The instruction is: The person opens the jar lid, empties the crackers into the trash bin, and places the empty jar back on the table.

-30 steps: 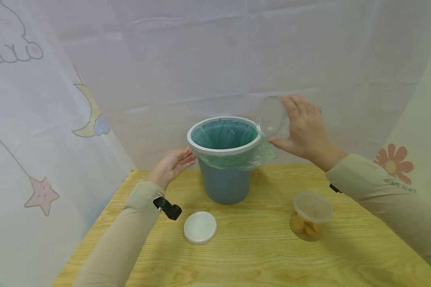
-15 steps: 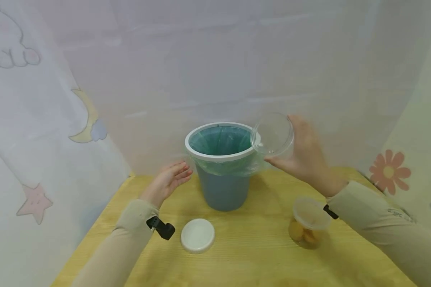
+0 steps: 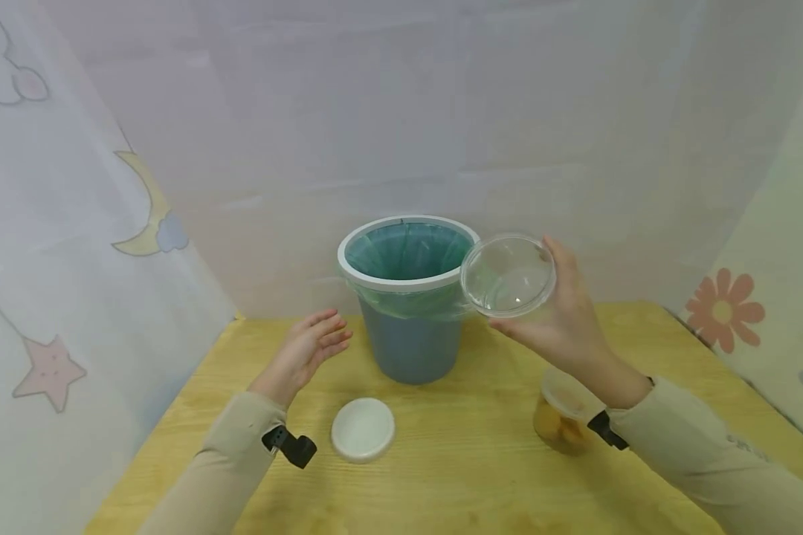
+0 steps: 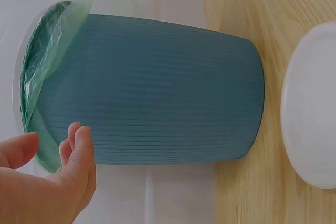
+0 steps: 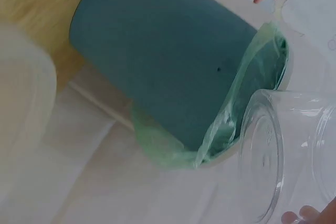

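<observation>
My right hand [image 3: 565, 327] grips a clear plastic jar [image 3: 508, 275] beside the bin's right rim, its round opening facing me. Nothing shows inside the jar, and in the right wrist view its clear wall [image 5: 302, 145] stands in front of the bin's mouth. The blue-grey trash bin [image 3: 411, 345] stands upright, with a white rim ring and a green plastic bag [image 4: 60, 40] folded over the edge. My left hand [image 3: 304, 353] hovers left of the bin, fingers loosely extended, apart from it and holding nothing.
A round white lid [image 3: 363, 429] lies on the wooden table [image 3: 455, 475] in front of the bin. To the right, a lidded clear tub [image 3: 558, 427] with yellow-brown pieces stands partly behind my right wrist. Printed cloth [image 3: 401, 111] hangs behind and at both sides.
My right hand has lowered with the jar and turned its opening more toward me. My left hand has drawn away from the bin's rim, down and left.
</observation>
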`<state>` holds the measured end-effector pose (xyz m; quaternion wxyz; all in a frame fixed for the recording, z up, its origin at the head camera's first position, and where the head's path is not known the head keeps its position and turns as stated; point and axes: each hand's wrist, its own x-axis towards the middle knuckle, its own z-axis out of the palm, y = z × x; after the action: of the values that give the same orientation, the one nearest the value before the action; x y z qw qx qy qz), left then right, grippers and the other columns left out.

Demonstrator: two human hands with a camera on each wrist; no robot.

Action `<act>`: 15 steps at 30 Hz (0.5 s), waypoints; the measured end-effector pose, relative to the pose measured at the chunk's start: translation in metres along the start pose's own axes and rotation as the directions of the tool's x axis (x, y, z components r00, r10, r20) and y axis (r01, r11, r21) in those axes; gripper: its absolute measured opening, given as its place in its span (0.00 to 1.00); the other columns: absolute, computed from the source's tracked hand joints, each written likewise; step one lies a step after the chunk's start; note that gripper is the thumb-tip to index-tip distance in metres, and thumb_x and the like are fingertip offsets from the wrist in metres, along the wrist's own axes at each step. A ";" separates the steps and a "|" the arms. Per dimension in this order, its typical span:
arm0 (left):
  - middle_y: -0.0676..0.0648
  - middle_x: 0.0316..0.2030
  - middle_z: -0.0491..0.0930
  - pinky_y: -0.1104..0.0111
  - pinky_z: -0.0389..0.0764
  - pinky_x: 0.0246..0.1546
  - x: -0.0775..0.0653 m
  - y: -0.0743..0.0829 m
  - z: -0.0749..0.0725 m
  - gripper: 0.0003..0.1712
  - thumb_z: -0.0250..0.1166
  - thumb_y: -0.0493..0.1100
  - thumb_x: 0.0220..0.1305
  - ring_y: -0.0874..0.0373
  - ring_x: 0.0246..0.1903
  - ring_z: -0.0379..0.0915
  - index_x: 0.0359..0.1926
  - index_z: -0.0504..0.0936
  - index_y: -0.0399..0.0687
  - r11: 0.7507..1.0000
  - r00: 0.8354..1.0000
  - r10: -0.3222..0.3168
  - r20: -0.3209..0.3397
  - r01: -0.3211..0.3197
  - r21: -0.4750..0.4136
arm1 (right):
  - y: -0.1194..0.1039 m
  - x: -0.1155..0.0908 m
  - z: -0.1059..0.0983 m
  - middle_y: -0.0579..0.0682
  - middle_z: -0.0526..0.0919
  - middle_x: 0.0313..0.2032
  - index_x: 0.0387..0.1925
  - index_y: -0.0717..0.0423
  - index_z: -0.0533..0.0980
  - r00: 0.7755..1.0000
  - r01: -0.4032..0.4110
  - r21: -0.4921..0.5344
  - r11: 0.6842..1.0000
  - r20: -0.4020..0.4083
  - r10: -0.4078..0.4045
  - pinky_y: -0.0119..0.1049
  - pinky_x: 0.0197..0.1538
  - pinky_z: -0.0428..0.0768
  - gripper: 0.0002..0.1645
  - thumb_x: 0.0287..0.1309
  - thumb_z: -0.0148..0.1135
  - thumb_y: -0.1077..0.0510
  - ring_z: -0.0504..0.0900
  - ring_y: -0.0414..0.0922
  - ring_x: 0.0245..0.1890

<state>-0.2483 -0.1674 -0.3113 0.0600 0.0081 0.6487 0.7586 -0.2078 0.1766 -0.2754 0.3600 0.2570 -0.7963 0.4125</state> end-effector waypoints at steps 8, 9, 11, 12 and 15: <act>0.42 0.49 0.70 0.70 0.79 0.47 -0.006 0.001 -0.003 0.29 0.49 0.37 0.75 0.63 0.39 0.78 0.70 0.52 0.27 0.999 1.000 0.009 0.000 -0.009 0.031 | -0.010 -0.014 0.001 0.63 0.64 0.64 0.73 0.59 0.49 0.985 -0.170 0.127 0.977 0.027 0.168 0.57 0.59 0.63 0.70 0.30 0.81 0.70 0.61 0.60 0.63; 0.42 0.49 0.69 0.70 0.79 0.48 -0.007 0.000 -0.003 0.30 0.49 0.37 0.76 0.63 0.39 0.78 0.71 0.52 0.27 0.999 1.000 0.010 0.004 -0.010 0.035 | -0.011 -0.015 0.000 0.62 0.64 0.64 0.73 0.58 0.49 0.982 -0.190 0.139 0.972 0.035 0.187 0.55 0.59 0.63 0.70 0.30 0.81 0.70 0.61 0.59 0.63; 0.42 0.50 0.69 0.70 0.78 0.48 -0.009 -0.001 -0.004 0.29 0.49 0.37 0.76 0.63 0.39 0.77 0.70 0.52 0.27 0.999 1.000 0.006 0.003 -0.006 0.036 | -0.012 -0.019 0.000 0.60 0.64 0.65 0.74 0.57 0.48 0.974 -0.226 0.163 0.960 0.060 0.219 0.54 0.61 0.61 0.69 0.32 0.80 0.70 0.60 0.57 0.64; 0.42 0.49 0.69 0.70 0.78 0.49 -0.011 -0.002 -0.005 0.29 0.49 0.37 0.76 0.63 0.39 0.77 0.70 0.52 0.27 0.999 1.000 0.000 0.002 0.000 0.034 | -0.013 -0.021 0.000 0.59 0.64 0.65 0.74 0.57 0.48 0.970 -0.242 0.176 0.954 0.073 0.233 0.54 0.62 0.60 0.69 0.32 0.80 0.70 0.60 0.57 0.65; 0.43 0.48 0.70 0.69 0.78 0.49 -0.016 -0.007 -0.007 0.29 0.49 0.37 0.76 0.62 0.40 0.78 0.70 0.53 0.27 0.999 1.000 -0.019 -0.002 0.019 0.035 | -0.014 -0.027 0.002 0.60 0.63 0.65 0.73 0.58 0.48 0.959 -0.279 0.221 0.935 0.113 0.259 0.60 0.62 0.57 0.67 0.34 0.79 0.71 0.59 0.56 0.66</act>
<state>-0.2329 -0.1749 -0.3178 0.0666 0.0024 0.6621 0.7464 -0.1828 0.1704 -0.2908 0.2342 0.2031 -0.7839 0.5380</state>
